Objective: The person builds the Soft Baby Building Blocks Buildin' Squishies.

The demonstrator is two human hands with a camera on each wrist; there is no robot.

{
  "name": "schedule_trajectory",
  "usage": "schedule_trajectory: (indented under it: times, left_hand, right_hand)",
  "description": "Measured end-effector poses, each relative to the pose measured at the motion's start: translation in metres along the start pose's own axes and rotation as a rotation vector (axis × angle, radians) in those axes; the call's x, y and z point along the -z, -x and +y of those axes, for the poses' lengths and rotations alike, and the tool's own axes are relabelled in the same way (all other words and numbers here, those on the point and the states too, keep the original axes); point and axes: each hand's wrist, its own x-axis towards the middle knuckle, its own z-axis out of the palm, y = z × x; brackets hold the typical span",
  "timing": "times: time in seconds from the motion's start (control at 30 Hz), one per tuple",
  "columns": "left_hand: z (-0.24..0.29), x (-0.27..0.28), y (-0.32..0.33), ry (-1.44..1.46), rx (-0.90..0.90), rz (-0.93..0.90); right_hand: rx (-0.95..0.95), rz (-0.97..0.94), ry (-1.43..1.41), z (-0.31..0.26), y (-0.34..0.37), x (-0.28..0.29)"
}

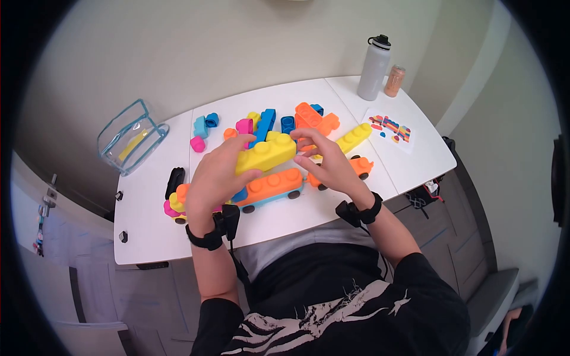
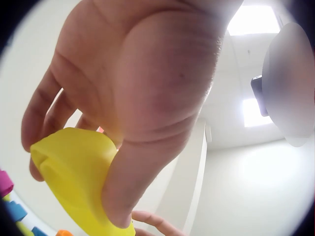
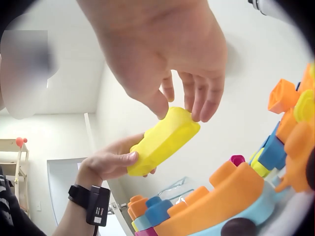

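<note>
My left hand (image 1: pixel 217 163) grips a long yellow toy building block (image 1: pixel 266 155) from its left end, thumb on the near side and fingers over the far side. The block is held up over the table, studs upward, in front of an orange wagon block on wheels (image 1: pixel 274 185). At the block's right end is my right hand (image 1: pixel 326 160), its thumb and fingertips pinching the corners of that end. In the right wrist view the yellow block (image 3: pixel 165 140) slants up from the left hand (image 3: pixel 113 164) to the right fingers (image 3: pixel 197 105).
Smaller blocks in a toy train (image 1: pixel 178 202) stand left of the wagon, an orange wheeled piece (image 1: pixel 361 167) right. Loose blocks (image 1: pixel 264 126) lie behind. A clear pouch (image 1: pixel 133 142), picture sheet (image 1: pixel 392 132), bottle (image 1: pixel 374 68) and can (image 1: pixel 394 81) are on the white table (image 1: pixel 160 243).
</note>
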Motion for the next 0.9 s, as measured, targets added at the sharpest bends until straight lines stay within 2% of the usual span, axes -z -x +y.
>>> schedule_trajectory:
  times: [0.07,0.2,0.3,0.53,0.63,0.73,0.9]
  left_hand:
    - [0.006,-0.003,-0.001,-0.031,0.008,-0.014]
    - [0.004,-0.013,-0.006,-0.094,-0.003,-0.055]
    - [0.003,-0.016,-0.008,-0.076,0.018,-0.155]
    - [0.004,-0.027,-0.010,-0.103,0.026,-0.219]
    - [-0.002,-0.034,-0.012,-0.138,-0.002,-0.202]
    - [-0.008,-0.034,-0.015,-0.122,0.039,-0.306]
    - [-0.016,-0.040,-0.015,-0.096,0.065,-0.365]
  right_hand:
    - [-0.074,0.056,-0.054,0.006,0.005,-0.004]
    - [-0.029,0.059,-0.008,0.004,0.004,0.000]
    - [-0.006,0.024,0.036,0.002,0.007,0.005]
    - [-0.063,-0.082,0.172,0.002,0.007,0.012]
    - [-0.108,-0.143,0.170,0.004,0.009,0.014]
    - [-0.166,-0.189,0.079,-0.002,0.008,0.013]
    - [-0.122,-0.201,0.127,0.009,0.011,0.004]
